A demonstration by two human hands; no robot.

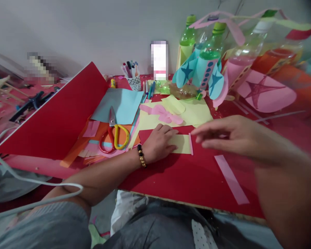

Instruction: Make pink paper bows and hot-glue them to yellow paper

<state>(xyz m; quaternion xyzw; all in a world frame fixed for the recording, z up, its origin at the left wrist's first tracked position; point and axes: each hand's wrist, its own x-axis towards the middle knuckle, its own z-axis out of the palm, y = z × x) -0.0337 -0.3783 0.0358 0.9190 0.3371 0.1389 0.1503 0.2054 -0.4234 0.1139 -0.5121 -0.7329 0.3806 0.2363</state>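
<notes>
My left hand point(159, 143) lies on a pale yellow paper strip point(182, 144), pressing it against a red card surface point(171, 180). A beaded bracelet point(141, 155) circles that wrist. A thin pink paper strip point(190, 144) lies along the strip's right end. Just right of it, my right hand point(230, 135) hovers, blurred, with its fingers apart and holding nothing. A wider pink strip point(231, 179) lies on the red surface below my right hand. Red-and-yellow-handled scissors point(114, 138) rest on orange paper to the left of my left hand.
Sheets of blue point(120, 103) and yellow paper point(171, 116) lie beyond my hands, with pink cut-outs point(160, 112). A tilted red board point(59, 114) rises at left. A pen cup point(133, 77) and decorated plastic bottles point(207, 65) stand at the back.
</notes>
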